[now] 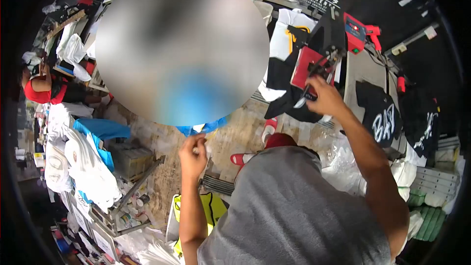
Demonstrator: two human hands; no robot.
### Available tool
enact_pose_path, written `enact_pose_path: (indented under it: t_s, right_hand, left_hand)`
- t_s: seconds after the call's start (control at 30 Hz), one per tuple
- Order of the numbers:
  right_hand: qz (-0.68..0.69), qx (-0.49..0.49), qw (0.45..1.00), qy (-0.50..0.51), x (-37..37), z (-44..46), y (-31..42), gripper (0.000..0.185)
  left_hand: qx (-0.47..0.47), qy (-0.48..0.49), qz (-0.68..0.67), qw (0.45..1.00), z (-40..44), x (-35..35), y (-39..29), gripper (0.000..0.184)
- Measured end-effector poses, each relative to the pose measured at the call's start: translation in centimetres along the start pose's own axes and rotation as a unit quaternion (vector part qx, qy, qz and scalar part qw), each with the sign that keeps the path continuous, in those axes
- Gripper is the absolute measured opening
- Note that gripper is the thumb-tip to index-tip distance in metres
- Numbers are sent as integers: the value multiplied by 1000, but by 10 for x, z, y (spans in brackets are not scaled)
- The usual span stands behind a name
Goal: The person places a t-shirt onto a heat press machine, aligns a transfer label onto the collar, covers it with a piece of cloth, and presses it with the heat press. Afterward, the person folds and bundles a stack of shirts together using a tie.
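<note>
My left hand (193, 156) is raised over the floor with its fingers curled in a pinch; whatever may be between them is too small to make out. Just beyond it lies blue material (213, 126), mostly hidden by a large blurred patch. On the right, my right hand (324, 97) closes around the black handle (308, 92) of a heat press with a red plate (303, 66). Dark cloth (289, 105) hangs under and beside the press. A red control box (354, 33) is fixed behind it.
A person in a red top (41, 88) is at the far left. White garments (88, 167) are piled on a metal-framed rack at left. Black printed shirts (382, 122) lie at right, above clear plastic (341, 162). A yellow-green bag (211, 208) sits low in the middle.
</note>
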State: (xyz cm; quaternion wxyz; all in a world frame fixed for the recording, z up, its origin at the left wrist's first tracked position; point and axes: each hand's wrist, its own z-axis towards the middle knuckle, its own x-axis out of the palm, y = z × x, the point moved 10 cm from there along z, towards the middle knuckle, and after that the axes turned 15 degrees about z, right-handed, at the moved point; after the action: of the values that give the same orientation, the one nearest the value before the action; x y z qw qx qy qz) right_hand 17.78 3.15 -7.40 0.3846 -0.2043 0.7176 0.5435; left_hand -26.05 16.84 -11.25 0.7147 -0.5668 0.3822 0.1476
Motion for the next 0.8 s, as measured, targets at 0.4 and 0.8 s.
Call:
enact_pose_path:
  t_s: [0.4, 0.8]
  right_hand:
    - [-132, -115, 969, -176, -288, 97, 47, 51]
    - [-124, -233, 954, -141, -289, 116, -8, 39]
  left_hand:
    - [197, 107, 273, 936, 266, 234, -65, 65]
    - [216, 249, 217, 919, 289, 240, -142, 21]
